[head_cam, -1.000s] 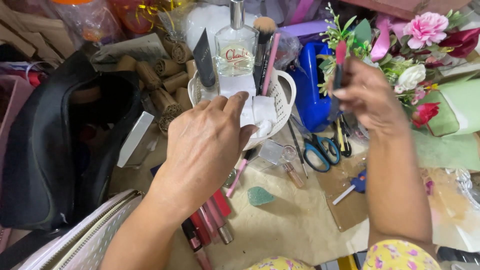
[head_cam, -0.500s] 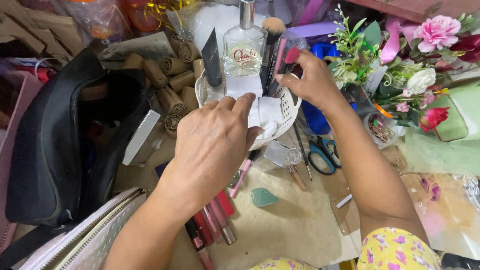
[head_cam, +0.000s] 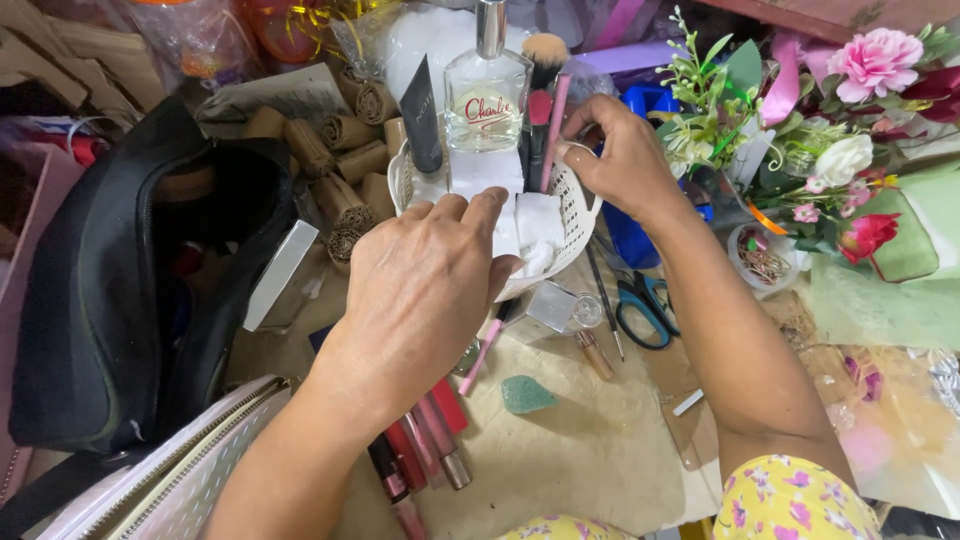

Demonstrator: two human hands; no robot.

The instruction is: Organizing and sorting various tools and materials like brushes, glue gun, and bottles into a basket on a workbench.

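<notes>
We are seeing a small white basket [head_cam: 578,215] with a slotted plastic wall, sitting at about twelve o'clock on the cluttered desk [head_cam: 590,450], and both hands are working at it. It is packed upright with a clear glass perfume bottle [head_cam: 487,95] topped by a silver cap, a dark tube [head_cam: 421,120], a fluffy makeup brush [head_cam: 545,50] and a slim pink stick [head_cam: 553,135], with white tissue [head_cam: 535,230] bunched in front. The left hand [head_cam: 420,290] is lying over the basket's near rim, its fingers [head_cam: 480,205] held together and pressing on the tissue. The right hand [head_cam: 625,160] is reaching in from three o'clock, its fingers [head_cam: 575,150] pinching closed on the pink stick. At nine o'clock an open black bag [head_cam: 100,300] is slumping; at six o'clock red and pink lipsticks [head_cam: 425,445] are lying side by side under the left wrist. Blue-handled scissors [head_cam: 640,310] are lying at four o'clock of the basket, and artificial flowers [head_cam: 860,70] are crowding the two o'clock corner.
</notes>
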